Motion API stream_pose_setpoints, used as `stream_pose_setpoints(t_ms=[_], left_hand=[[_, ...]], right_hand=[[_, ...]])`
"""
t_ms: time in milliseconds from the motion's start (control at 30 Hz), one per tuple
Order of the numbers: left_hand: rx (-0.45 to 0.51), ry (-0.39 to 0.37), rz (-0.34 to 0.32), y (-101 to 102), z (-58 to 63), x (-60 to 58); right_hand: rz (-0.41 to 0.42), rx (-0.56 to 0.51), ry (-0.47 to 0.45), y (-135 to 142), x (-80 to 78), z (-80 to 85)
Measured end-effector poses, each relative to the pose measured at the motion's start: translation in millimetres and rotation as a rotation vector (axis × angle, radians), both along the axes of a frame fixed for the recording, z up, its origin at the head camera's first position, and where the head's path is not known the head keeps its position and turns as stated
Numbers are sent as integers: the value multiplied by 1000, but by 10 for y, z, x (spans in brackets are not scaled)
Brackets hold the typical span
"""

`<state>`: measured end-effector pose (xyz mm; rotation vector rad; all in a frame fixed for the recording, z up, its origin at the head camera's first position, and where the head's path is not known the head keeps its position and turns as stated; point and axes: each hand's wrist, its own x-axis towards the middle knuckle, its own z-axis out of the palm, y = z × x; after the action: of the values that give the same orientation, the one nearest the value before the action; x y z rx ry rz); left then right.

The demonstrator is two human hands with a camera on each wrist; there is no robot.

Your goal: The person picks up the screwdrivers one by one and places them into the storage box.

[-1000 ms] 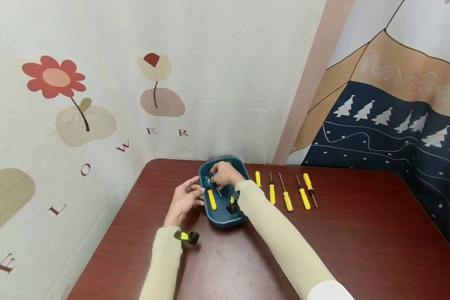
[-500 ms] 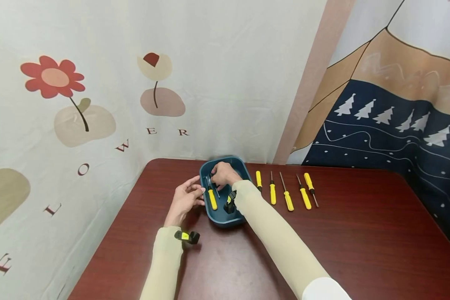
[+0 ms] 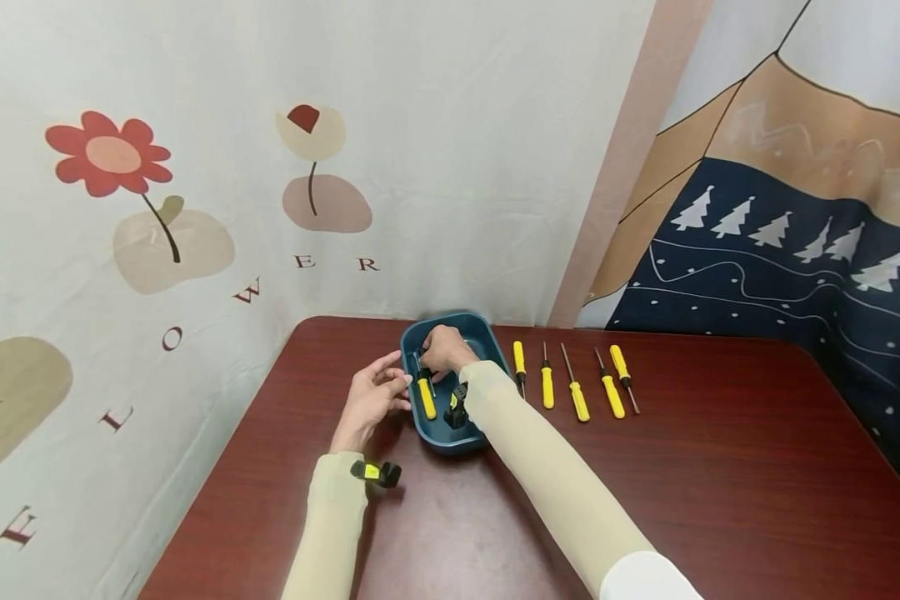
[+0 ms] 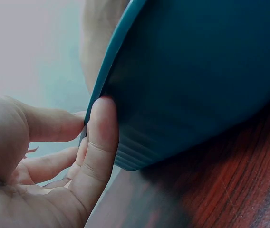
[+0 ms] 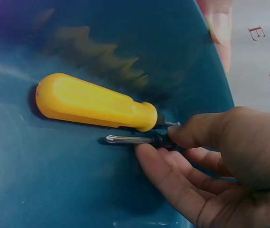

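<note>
A dark blue plastic tray (image 3: 450, 445) stands near the table's back edge. At its left rim, my left hand (image 3: 371, 400) pinches the edge between thumb and fingers; in the left wrist view the fingertips lie against the tray wall (image 4: 197, 71). Inside the tray, my right hand (image 5: 220, 161) pinches a screwdriver (image 5: 130, 139) by its black collar. Its cross-shaped tip points away from the hand, and its handle is hidden by the fingers. Close beside it on the tray floor lies a screwdriver with a yellow handle (image 5: 92, 102), its shaft partly behind my right thumb.
To the right of the tray, several yellow-handled screwdrivers lie in a row on the brown table (image 3: 720, 467), among them one screwdriver (image 3: 547, 387) with its shaft pointing back. A printed curtain (image 3: 457, 167) hangs right behind the table.
My right hand has shifted slightly left inside the tray, bringing the held screwdriver closer to the yellow-handled one. My left hand stays at the rim.
</note>
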<state>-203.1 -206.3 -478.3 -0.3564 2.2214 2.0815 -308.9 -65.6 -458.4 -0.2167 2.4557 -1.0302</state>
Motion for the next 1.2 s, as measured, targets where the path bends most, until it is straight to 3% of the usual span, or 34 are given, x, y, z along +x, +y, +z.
stream_pose_setpoints(t_ms=[467,867,1200], left_hand=[[9,8,-8,24,4,-6],[3,10,-11,17,-7,-2],[17,11,-3,3,9,12]], right_hand=[[-6,-8,-11,23,-16,-19],[41,-6,14,83,45,37],[150,80,150,117,108,107]])
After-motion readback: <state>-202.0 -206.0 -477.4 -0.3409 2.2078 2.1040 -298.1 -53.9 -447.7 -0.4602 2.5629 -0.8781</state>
